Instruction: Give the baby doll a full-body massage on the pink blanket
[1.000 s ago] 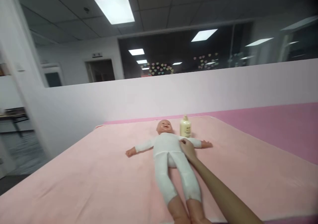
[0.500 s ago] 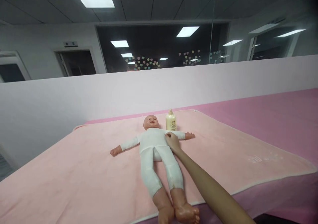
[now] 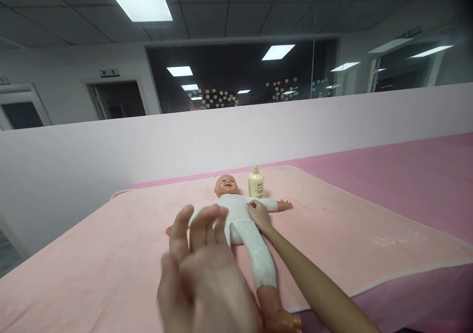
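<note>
A baby doll in a white bodysuit lies on its back on a light pink blanket, arms spread, bare feet toward me. My right hand rests on the doll's side near its armpit, fingers curled against the white cloth. My left hand is raised close to the camera, blurred, fingers stretched out and apart, holding nothing. It hides the doll's left arm and one leg. A cream lotion bottle stands upright just right of the doll's head.
The blanket covers a darker pink bed. A white partition wall runs behind it. Dark glass with heart stickers and ceiling lights sit above. The bed's front edge is near the doll's feet.
My left hand has come up into view in front of the doll. My right hand stays on the doll's side. The camera view has steadied.
</note>
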Demonstrator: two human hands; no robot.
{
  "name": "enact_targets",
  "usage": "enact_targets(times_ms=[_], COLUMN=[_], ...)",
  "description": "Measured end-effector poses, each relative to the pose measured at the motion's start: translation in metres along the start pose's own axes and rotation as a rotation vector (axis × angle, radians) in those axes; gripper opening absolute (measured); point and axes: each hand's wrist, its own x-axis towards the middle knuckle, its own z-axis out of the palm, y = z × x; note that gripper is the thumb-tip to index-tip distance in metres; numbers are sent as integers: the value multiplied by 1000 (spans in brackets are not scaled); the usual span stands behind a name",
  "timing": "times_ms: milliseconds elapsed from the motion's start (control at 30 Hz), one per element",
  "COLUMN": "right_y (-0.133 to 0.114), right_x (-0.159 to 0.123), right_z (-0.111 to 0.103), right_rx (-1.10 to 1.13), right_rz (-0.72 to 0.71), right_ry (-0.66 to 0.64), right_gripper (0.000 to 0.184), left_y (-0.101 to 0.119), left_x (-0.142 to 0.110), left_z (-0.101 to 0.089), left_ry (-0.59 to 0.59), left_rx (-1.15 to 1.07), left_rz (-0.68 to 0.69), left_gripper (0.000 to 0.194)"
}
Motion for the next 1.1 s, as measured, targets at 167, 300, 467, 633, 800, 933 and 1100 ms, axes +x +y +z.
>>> enact_targets(times_ms=[167,300,467,633,800,933,1100], right_y=[0,1,6,7,6,8,9], right_x=[0,2,3,4,3,4,5], right_z=[0,2,4,3,2,-1,-2], right_rx=[-13,-19,-32,-21,-54,-87,-31], right_rz=[13,11,5,-1,23,95,139], right_ry=[6,6,15,17,58,110,114], right_gripper=[18,18,19,20,20,21,20], left_y=[-115,-206,-260,-271,-261,-251,-247], left_x=[68,96,85,78,80,79,79], left_z=[9,-26,-69,-84,-88,-86,-83], left_ry=[156,17,-158,-305,-444,-500,-519], left_rx=[96,501,855,1113,1295,1456,1572], left_rz=[52,-145,-310,-411,-451,-495,-498], left_gripper=[35,31,30,28,34,47,57])
